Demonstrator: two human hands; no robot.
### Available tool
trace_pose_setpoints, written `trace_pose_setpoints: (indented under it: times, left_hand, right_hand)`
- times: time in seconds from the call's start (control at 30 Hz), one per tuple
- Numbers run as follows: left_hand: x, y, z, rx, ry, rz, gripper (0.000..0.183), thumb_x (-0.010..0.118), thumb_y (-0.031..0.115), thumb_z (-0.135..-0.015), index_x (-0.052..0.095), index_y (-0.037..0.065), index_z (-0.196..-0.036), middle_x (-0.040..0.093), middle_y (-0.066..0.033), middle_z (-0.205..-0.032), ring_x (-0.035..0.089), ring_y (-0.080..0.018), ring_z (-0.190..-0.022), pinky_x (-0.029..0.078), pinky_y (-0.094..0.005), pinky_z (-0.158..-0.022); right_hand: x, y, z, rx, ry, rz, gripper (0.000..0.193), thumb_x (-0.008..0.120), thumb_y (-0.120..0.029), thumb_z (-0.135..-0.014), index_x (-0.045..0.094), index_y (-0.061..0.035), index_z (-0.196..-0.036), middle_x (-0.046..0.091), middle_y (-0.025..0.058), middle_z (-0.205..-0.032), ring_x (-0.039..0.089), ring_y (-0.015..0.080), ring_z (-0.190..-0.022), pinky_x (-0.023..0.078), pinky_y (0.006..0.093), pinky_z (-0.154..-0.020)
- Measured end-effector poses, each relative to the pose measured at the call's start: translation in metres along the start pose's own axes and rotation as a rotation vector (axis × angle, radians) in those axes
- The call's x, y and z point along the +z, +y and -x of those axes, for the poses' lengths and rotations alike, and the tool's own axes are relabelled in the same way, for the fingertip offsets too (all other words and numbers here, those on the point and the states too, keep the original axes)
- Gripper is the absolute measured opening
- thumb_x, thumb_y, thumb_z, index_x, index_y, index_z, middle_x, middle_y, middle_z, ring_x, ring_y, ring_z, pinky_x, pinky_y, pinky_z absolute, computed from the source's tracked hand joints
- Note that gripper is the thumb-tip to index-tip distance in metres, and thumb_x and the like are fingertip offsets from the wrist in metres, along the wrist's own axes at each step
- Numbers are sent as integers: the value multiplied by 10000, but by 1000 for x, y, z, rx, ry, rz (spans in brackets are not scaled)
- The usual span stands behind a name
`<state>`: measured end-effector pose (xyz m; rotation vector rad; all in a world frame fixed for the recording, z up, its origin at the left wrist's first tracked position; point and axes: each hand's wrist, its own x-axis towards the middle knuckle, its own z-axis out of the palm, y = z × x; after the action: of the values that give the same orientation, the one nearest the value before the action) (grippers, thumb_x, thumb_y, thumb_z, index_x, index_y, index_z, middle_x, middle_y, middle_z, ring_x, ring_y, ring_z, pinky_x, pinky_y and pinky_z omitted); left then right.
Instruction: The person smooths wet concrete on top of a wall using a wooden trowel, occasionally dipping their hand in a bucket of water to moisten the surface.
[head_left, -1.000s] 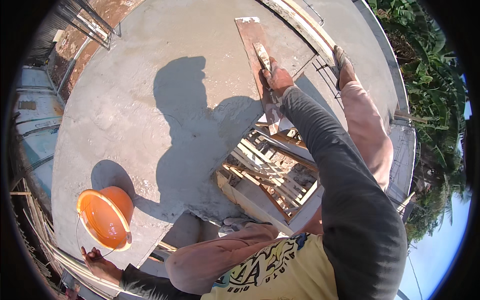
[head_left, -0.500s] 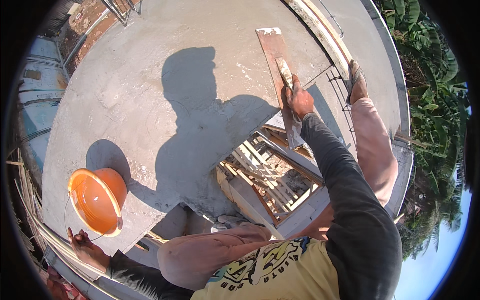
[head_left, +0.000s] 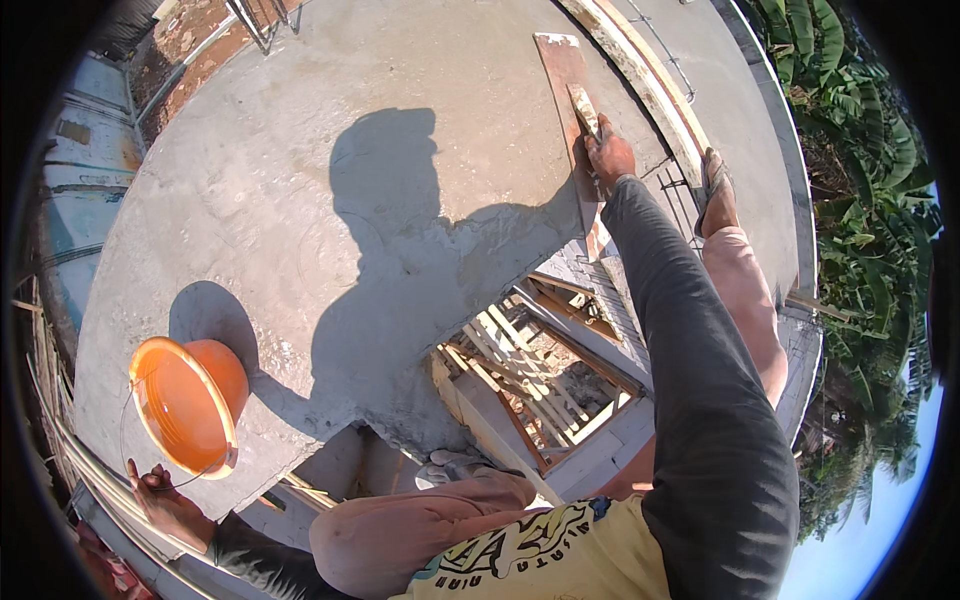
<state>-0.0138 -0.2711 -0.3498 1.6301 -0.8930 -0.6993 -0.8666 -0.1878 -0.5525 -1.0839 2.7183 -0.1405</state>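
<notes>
In my right hand point(head_left: 612, 158) is the handle of a long, reddish-brown plastering float point(head_left: 562, 72), its blade lying along the wet grey concrete point(head_left: 270, 180). The float's near end comes close to a rectangular opening in the slab. At the lower left, my left hand point(head_left: 172, 512) has its fingers curled at the thin wire handle of an orange bucket point(head_left: 222, 375). The bucket leans on the concrete with its mouth tipped toward me; it looks to hold little or nothing.
The slab opening drops to wooden formwork point(head_left: 535, 375) below. A long timber board point(head_left: 640, 70) runs along the right, beside my foot point(head_left: 720, 195) and exposed rebar point(head_left: 678, 205). Poles point(head_left: 105, 480) line the left edge; banana plants point(head_left: 860, 150) grow beyond the right edge.
My right hand and the float have moved away from me and slightly right, the arm stretching out further. My left hand keeps its place at the bucket, which has barely shifted in view.
</notes>
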Motion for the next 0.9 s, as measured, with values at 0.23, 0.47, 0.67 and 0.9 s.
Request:
trace_pose_setpoints:
  times: [0.23,0.47,0.67,0.9]
  left_hand:
    - [-5,7,-2,50,42,2,415,511,221,-1039,520,-26,-1373,463,-1,-739,557,-155,-814,459,-274,-813]
    - [4,2,-4,46,55,22,398,492,221,-1042,538,-29,-1348,459,-8,-726,583,-161,-812,469,-279,-823]
    - [10,3,-1,87,94,-3,384,454,205,-1047,551,-23,-1340,457,-12,-734,595,-176,-828,480,-272,-836]
    - [2,3,2,74,84,-77,391,452,221,-1060,551,-39,-1334,458,-15,-738,601,-184,-837,477,-287,-841]
  right_hand:
    - [-5,-110,8,-414,-196,78,592,566,-301,-950,363,-126,-1478,679,267,-1067,665,434,-979,526,497,-862]
    - [4,-46,2,-574,-93,165,619,533,-362,-962,317,-230,-1527,675,247,-1083,693,391,-897,562,481,-780]
    - [29,-126,33,-786,-178,201,642,551,-392,-974,288,-234,-1538,695,208,-949,686,367,-859,560,475,-730]
    - [12,-63,65,-589,-194,159,680,587,-395,-948,288,-235,-1537,698,236,-979,686,414,-887,561,470,-752]
